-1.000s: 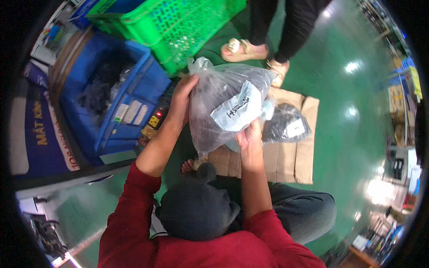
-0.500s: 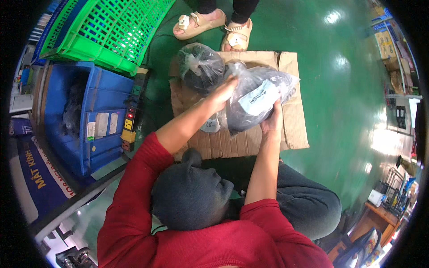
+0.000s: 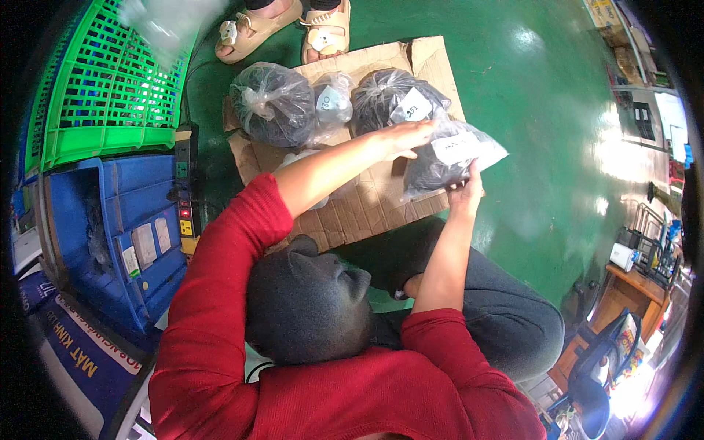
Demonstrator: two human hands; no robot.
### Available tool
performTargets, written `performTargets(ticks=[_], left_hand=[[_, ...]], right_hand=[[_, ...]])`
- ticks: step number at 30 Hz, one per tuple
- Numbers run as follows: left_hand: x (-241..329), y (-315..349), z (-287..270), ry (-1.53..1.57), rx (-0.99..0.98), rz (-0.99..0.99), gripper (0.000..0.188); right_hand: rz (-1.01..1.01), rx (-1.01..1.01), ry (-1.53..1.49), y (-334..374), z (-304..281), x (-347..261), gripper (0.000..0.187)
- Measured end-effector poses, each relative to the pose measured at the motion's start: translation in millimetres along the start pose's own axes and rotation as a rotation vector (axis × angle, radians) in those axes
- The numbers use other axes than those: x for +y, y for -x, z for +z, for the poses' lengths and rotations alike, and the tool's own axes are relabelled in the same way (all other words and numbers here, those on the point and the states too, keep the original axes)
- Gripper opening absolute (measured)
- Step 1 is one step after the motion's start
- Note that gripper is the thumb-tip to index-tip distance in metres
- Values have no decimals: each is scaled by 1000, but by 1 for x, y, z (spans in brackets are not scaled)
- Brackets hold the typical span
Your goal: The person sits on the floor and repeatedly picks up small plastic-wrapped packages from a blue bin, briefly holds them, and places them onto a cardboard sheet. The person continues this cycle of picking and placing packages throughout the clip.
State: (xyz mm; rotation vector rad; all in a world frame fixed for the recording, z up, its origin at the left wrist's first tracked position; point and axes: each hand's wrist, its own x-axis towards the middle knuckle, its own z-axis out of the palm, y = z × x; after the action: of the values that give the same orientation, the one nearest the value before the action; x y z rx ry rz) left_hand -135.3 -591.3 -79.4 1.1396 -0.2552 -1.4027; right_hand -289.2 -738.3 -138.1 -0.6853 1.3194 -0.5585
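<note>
My right hand [image 3: 466,192] grips the lower right side of a clear plastic bag [image 3: 429,172] with dark contents and a white label, at the right part of a flattened cardboard sheet [image 3: 367,216]. My left hand [image 3: 407,138] reaches over the sheet, fingers stretched out against the bag's upper left side. Just behind stands another clear bag of dark contents [image 3: 374,95] with a white tag. Farther left are a small clear bag [image 3: 334,103] with a pale tag and a large round tied bag [image 3: 271,110]. A pale plastic item lies partly hidden under my left forearm.
A person's feet in beige sandals [image 3: 326,37] stand at the sheet's far edge. To the left are a green basket [image 3: 110,95], a blue bin [image 3: 139,198] and a power strip [image 3: 185,165]. Blurred clear plastic [image 3: 172,26] hangs at the upper left. My bent leg [image 3: 506,315] lies at the right.
The view has shifted, so the cardboard appears farther left and higher. My left hand has loosened from the bag top; my right hand still holds a bag. Blurred plastic has appeared at the upper left.
</note>
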Motion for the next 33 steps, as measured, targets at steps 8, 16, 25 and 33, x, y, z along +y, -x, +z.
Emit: performTargets(ticks=[8,16,25,33], left_hand=[[-17,142,-47,-178,5,78,40],[-5,381,-46,-293,1107,413,31],[10,586,-130,-348,2254,857,22],[-47,594,-276,-375,1563,-635,74]], right_hand=[[-1111,233,113,69,108,-76,36],[-1016,-444,-320,209,211,-55,38],[-859,-546,-279,254,226,-18,46],[-796,-633,-193,282,230,3,41]])
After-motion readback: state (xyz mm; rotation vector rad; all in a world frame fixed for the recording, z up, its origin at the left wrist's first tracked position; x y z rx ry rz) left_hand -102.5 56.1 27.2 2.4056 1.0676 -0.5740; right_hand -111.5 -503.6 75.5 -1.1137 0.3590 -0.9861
